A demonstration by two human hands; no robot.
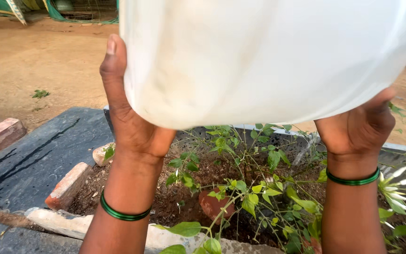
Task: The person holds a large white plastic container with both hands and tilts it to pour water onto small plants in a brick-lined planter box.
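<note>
White translucent plastic container point(269, 56), large and rounded, raised high over a small green leafy plant point(245, 188) in a soil bed point(179, 197). Clamped between both hands: left hand point(130, 117) flat against its left side, thumb up along the wall; right hand point(355, 127) pressed under its lower right edge. Hands well apart, one to each side. Green bangles point(121, 214) on both wrists. Reddish bricks point(66, 186) edging the bed at left; dark wet sheet point(34, 160) beside them; bare sandy ground point(48, 56) beyond.
</note>
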